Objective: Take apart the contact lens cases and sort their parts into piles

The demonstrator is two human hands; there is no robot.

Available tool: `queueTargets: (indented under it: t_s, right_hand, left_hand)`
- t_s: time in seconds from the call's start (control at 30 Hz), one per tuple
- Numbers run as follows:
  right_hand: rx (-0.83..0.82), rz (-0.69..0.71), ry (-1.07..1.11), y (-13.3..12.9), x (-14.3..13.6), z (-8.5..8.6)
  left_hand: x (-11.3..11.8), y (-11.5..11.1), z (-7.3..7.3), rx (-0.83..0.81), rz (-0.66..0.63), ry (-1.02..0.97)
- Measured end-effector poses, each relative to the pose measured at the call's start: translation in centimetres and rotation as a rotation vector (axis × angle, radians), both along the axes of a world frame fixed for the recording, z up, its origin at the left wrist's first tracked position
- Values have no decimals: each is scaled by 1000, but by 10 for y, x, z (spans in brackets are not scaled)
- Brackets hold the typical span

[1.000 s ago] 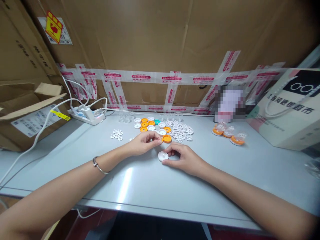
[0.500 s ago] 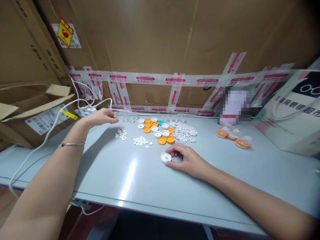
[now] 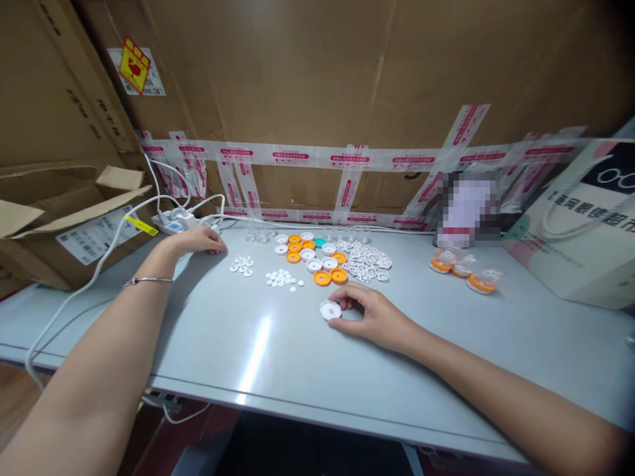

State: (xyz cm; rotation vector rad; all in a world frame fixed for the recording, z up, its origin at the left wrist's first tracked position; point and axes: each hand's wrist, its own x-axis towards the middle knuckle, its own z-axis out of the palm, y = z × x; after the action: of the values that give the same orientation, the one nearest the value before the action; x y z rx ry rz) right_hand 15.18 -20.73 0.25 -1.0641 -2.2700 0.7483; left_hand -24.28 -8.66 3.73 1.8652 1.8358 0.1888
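Note:
My right hand (image 3: 370, 312) pinches a round white plastic cap (image 3: 331, 310) by its rim, low over the table's middle. My left hand (image 3: 206, 239) is by the white cables at the back left, its fingers curled together and pointing down; what they hold, if anything, is hidden. Close to it lie small white stemmed pieces (image 3: 242, 264). Right of those is a pile of small white discs (image 3: 280, 278). Beyond my right hand sit orange rings (image 3: 322, 278), white rings (image 3: 314, 265), one teal ring (image 3: 319, 243) and a heap of white openwork pieces (image 3: 367, 259).
Clear domes (image 3: 258, 233) stand along the back. Three orange-based pieces with clear tops (image 3: 481, 282) are at the right, before a paper bag (image 3: 575, 251). An open carton (image 3: 64, 231) and a power strip (image 3: 173, 223) with cables occupy the left. A large taped carton (image 3: 297, 79) walls the back.
My left hand has moved left and slightly down, away from the clear domes and toward the cables. My right hand keeps the white cap in nearly the same place.

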Motion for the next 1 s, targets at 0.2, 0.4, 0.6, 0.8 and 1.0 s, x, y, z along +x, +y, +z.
queueTargets:
  t_s: [0.2,0.4,0.6,0.8,1.0]
  right_hand:
    - [-19,-2,6,0,1,1]
    - [-86,-30,78,0,0,3]
    - [-5,-217,185,5,12,16]
    - [2,-116,-103,5,25,26]
    - [62,-93,-105,5,19,16]
  left_hand:
    - [26,-12,26,343,52,247]
    - [127,-55,33,786,-363,94]
    - [188,-97,10,571,-807,-143]
    - [196,-102,-2,404,-885,-204]
    - [200,-102,-2,383,-920,-221]
